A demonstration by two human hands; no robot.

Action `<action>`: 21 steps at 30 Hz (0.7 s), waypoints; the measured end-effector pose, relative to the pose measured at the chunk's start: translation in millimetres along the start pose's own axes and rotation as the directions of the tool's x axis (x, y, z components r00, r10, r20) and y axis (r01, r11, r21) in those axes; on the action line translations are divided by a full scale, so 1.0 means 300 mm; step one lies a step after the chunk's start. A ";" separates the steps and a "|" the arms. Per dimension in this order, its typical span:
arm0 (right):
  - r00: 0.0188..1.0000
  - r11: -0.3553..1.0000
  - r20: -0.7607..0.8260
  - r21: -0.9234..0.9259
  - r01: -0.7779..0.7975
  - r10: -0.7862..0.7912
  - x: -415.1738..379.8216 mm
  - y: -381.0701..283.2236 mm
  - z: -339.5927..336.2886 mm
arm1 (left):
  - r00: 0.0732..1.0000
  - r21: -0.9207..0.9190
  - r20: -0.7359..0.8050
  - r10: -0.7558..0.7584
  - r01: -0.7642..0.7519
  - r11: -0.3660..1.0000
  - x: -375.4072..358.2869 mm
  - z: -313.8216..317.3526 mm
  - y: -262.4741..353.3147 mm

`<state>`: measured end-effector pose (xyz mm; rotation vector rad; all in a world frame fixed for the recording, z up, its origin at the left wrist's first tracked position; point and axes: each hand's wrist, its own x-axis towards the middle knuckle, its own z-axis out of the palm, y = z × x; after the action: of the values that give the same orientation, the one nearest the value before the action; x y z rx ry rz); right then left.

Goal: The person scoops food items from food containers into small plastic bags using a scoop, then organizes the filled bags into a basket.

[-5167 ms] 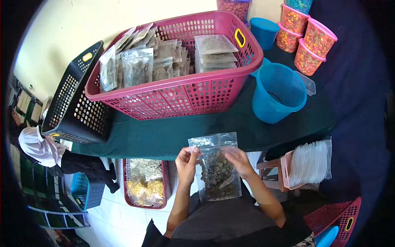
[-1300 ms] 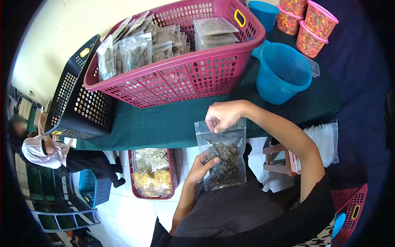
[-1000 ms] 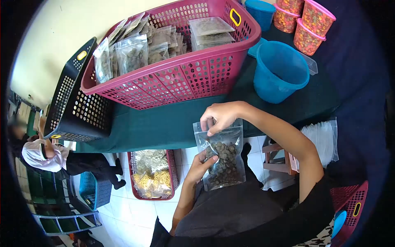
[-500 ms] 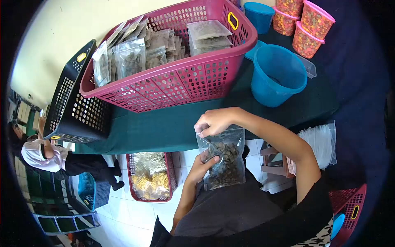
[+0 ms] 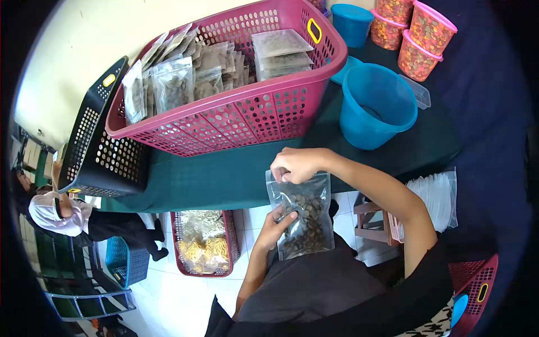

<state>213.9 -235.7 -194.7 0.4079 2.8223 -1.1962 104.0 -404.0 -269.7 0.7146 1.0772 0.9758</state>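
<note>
A clear zip-lock bag, partly filled with small dark brown pieces, hangs upright at the table's front edge. My left hand grips its left side, thumb across the front. At the bag's top edge, my right hand is closed with its fingers pinching the zip strip near the left corner. Beyond the bag stands a large maroon basket, in which similar filled bags are packed in rows. A blue bucket is to the right of the basket.
Orange-filled tubs with pink lids and a lidded blue tub stand at the back right. Flat clear bags lie on a stool to the right. A black basket leans at left; another person is beyond it. A maroon crate sits on the floor.
My right hand has slid slightly to the right along the bag's top edge, fingers still pinched. The left hand keeps its hold, and the view has shifted a little.
</note>
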 end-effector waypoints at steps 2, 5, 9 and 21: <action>0.999 1.000 -0.039 0.023 0.019 -0.018 -0.004 -0.008 0.008 | 1.000 -0.007 0.011 0.009 -0.009 1.000 0.000 0.000 -0.004; 0.998 0.994 -0.049 0.105 -0.042 0.047 -0.008 0.004 0.009 | 0.999 -0.017 0.022 0.050 -0.049 0.999 0.009 0.001 -0.009; 0.993 0.996 -0.072 0.038 -0.086 0.088 -0.005 -0.073 -0.007 | 0.995 0.010 0.080 0.063 -0.064 0.998 0.010 0.006 0.002; 0.963 0.977 0.224 0.118 -0.178 0.148 -0.058 0.005 -0.025 | 0.999 -0.008 0.042 0.026 -0.026 1.000 -0.036 -0.017 -0.008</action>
<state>231.6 -233.3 -187.9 0.4773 2.4827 -1.3160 98.2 -414.6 -269.2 0.7415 1.0290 0.9826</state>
